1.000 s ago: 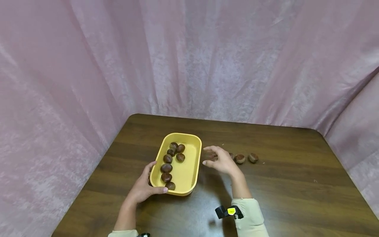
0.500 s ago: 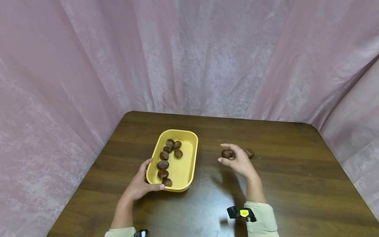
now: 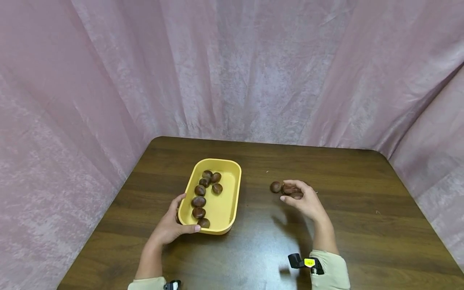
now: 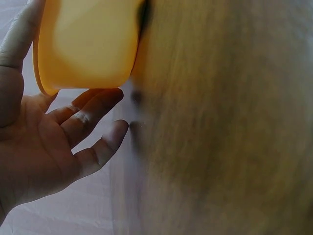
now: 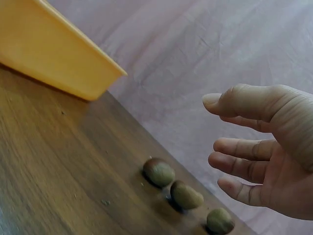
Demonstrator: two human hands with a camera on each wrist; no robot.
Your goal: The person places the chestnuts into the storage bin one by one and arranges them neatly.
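My left hand point(image 3: 168, 225) grips the near left corner of a yellow plastic tray point(image 3: 237, 189), thumb over the front rim and fingers along its left side. Several brown chestnuts point(image 3: 198, 201) lie in the tray, mostly down its left half. In the left wrist view, the tray's yellow end wall point(image 4: 93, 44) sits between thumb and fingers. My right hand point(image 3: 308, 201) hovers at the loose chestnuts on the table, thumb and fingers apart and nothing held. One chestnut point(image 3: 275, 187) shows left of the fingers; others are partly hidden beneath them. The right wrist view shows three chestnuts point(image 5: 186, 195) below the hand.
The brown wooden table point(image 3: 362, 209) extends to the right of both hands. Pink velvet curtains point(image 3: 253, 72) hang behind its far edge and along the sides. Tiny crumbs lie on the tabletop. A black strap with a yellow tag point(image 3: 309, 262) circles the right wrist.
My right hand has moved right, from beside the tray to over the loose chestnuts, uncovering the leftmost one. My left hand keeps its hold on the tray. The head view has shifted slightly.
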